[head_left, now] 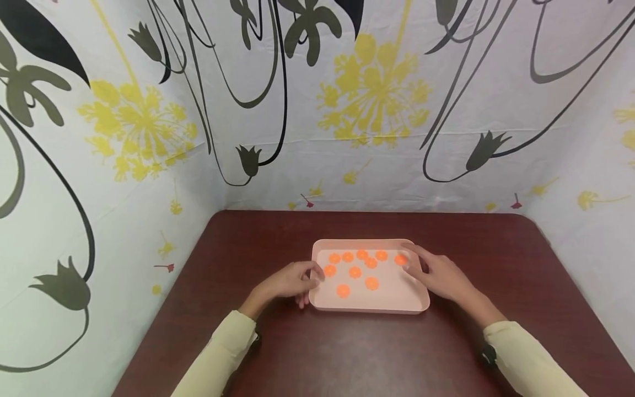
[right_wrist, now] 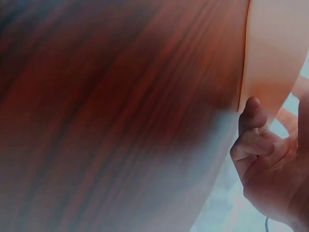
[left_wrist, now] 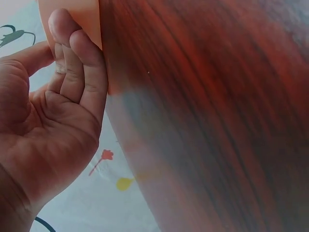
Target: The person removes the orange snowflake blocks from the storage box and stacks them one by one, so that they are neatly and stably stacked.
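Observation:
A pale peach rectangular tray (head_left: 397,302) lies on the dark table, with several bright orange round slices (head_left: 354,272) that look like carrot spread inside it. At its left rim, my left hand (head_left: 289,280) grips the side; thumb and forefinger reach over the edge while the other fingers (left_wrist: 91,72) stay outside, against the wall. My right hand (head_left: 441,274) holds the opposite side near the far right corner, its thumb inside the rim close to one slice (head_left: 400,259). In the right wrist view, bent fingers (right_wrist: 253,116) meet the tray's outer wall (right_wrist: 270,53).
The reddish-brown wooden table (head_left: 327,353) has rounded far corners and extends around the tray on all sides. White cloth (head_left: 307,121) printed with yellow and grey-green flowers hangs behind it and along both sides. Light sleeves cover both forearms.

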{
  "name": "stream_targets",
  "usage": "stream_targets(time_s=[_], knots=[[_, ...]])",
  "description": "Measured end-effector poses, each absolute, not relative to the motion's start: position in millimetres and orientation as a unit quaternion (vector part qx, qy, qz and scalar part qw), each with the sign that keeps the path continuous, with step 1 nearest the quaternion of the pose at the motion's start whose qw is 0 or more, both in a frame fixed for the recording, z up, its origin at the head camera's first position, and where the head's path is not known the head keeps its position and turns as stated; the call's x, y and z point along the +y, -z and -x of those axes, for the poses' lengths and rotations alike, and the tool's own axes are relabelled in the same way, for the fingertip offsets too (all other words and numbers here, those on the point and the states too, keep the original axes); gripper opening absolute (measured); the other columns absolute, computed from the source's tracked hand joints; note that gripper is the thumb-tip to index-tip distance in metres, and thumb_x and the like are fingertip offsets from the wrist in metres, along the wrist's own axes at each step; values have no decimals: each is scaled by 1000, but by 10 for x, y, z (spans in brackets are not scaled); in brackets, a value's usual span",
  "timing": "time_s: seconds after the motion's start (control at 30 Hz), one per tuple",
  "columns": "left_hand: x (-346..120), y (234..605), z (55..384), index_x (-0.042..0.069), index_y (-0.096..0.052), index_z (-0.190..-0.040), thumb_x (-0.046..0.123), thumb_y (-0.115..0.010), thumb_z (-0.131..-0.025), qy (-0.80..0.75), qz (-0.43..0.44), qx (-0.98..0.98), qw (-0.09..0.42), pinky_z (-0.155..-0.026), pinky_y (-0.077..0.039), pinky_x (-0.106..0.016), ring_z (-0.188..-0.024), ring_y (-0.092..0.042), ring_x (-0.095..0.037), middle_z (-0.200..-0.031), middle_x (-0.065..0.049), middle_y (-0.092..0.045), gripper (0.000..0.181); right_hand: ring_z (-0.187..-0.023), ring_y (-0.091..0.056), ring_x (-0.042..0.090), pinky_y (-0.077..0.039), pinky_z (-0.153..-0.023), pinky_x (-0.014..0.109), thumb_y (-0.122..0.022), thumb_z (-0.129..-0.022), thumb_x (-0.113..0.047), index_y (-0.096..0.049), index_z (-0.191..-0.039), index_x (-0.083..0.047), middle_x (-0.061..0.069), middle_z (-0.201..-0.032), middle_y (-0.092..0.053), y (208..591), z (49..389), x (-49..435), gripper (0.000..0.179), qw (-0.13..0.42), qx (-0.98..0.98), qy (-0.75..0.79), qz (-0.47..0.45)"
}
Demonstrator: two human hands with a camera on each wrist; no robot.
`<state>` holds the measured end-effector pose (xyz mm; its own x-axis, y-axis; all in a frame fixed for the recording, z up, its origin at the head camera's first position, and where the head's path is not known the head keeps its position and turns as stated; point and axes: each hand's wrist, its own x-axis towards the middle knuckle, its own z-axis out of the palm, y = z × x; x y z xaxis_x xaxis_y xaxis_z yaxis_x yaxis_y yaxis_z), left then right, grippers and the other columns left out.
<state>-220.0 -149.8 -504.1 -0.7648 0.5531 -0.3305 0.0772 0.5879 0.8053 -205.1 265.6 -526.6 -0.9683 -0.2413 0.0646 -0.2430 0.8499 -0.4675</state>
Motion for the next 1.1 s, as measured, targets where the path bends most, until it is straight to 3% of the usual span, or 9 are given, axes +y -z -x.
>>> stream_targets(time_s=[0.23,0.4,0.6,0.73,0.83,0.97,1.1], knots=[[-1462,5096,2185,15,-63,-123,18,-64,-105,-418,-182,847,274,-55,-59,-39,-52,-68,-23,-65,-9,-69,18,-75,-64,24,-51,-69,46,-70,-99,-52,-44,-159,-30,12,-86,-70,5328,2126,2631,69,-5,-962,-241,-126],[-1433,5108,2162,16,-56,-123,18,-64,-106,-421,-171,853,258,-55,-59,-38,-52,-66,-23,-65,-8,-68,19,-93,-72,33,-55,-75,52,-74,-97,-48,-45,-159,-28,22,-122,-73,5323,2182,2657,71,-18,-962,-244,-124],[-1412,5093,2146,17,-49,-133,19,-63,-106,-411,-163,864,241,-56,-58,-36,-53,-65,-22,-67,-7,-68,30,-86,-69,29,-52,-68,45,-74,-97,-43,-46,-158,-29,17,-106,-74,5293,2244,2684,69,-38,-962,-238,-127],[-1401,5097,2122,18,-36,-148,19,-65,-106,-416,-152,868,227,-56,-58,-35,-53,-66,-21,-67,-6,-69,51,-89,-70,30,-53,-70,46,-76,-96,-42,-46,-157,-30,18,-118,-74,5290,2252,2687,69,-41,-962,-237,-129],[-1399,5105,2095,14,-26,-153,17,-65,-105,-432,-148,865,210,-55,-58,-35,-51,-67,-21,-67,-7,-70,62,-84,-69,29,-52,-69,45,-76,-95,-40,-45,-156,-31,16,-110,-75,5273,2259,2665,69,-49,-962,-237,-129],[-1412,5102,2055,7,-23,-150,14,-64,-105,-448,-142,860,197,-52,-57,-37,-48,-66,-21,-65,-7,-70,62,-78,-64,23,-49,-65,40,-76,-96,-38,-50,-152,-31,10,-105,-76,5247,2276,2615,62,-58,-961,-237,-131],[-1427,5092,2026,3,-26,-146,13,-62,-106,-448,-132,861,202,-52,-56,-37,-48,-66,-21,-65,-7,-69,55,-85,-66,23,-48,-65,38,-74,-97,-37,-58,-148,-26,8,-111,-77,5253,2273,2583,54,-59,-961,-244,-114]])
